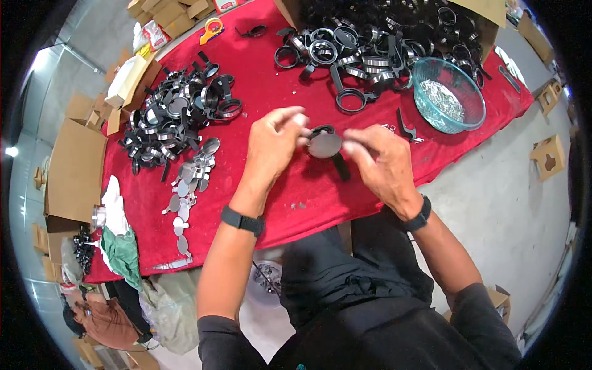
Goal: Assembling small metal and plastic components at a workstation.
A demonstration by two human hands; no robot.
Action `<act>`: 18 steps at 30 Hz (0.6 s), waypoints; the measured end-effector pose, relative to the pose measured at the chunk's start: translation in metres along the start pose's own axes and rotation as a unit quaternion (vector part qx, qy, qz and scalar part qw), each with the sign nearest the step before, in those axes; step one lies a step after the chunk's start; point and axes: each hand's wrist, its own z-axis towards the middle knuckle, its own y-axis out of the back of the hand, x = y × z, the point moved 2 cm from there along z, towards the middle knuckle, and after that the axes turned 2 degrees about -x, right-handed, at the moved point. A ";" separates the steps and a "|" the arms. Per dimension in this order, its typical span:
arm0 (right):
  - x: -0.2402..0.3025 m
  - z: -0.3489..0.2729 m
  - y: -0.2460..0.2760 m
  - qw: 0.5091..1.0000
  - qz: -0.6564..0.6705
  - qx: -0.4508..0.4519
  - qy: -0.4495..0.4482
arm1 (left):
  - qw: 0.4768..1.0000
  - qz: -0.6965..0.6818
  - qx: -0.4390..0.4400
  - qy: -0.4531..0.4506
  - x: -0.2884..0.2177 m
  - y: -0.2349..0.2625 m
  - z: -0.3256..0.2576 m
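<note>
Both hands meet over the red cloth [271, 68] on the table. My left hand [271, 145] pinches the upper left rim of a black ring part with a round grey disc in it [324, 143]. My right hand [382, 163] holds the same part from the right, its fingers blurred. A black handle [340, 166] hangs down from the ring. Both wrists wear black bands.
A pile of black ring parts [179, 114] lies at the left, with a row of loose grey discs [188, 185] below it. More ring parts [364, 46] spill from a cardboard box at the back. A clear glass bowl [448, 94] stands at the right. Cardboard boxes [77, 166] sit left.
</note>
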 end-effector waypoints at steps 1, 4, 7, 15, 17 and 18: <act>-0.003 0.003 -0.007 1.000 0.002 0.000 0.002 | 0.995 0.058 -0.074 -0.014 0.010 0.008 0.006; -0.026 0.008 -0.023 0.994 -0.085 -0.050 -0.051 | 0.959 0.277 -0.037 -0.040 0.029 0.000 0.007; -0.031 0.004 -0.042 0.992 -0.117 -0.031 -0.026 | 0.961 0.275 0.036 -0.025 0.038 -0.017 0.004; -0.022 0.000 -0.048 0.990 -0.140 0.023 -0.009 | 0.995 0.083 0.019 0.046 0.071 -0.029 0.005; -0.020 -0.001 -0.046 0.989 -0.143 0.021 -0.007 | 0.999 0.037 0.001 0.032 0.074 -0.033 -0.001; -0.019 0.000 -0.046 0.989 -0.145 0.023 -0.006 | 1.000 -0.006 -0.015 0.017 0.070 -0.036 -0.003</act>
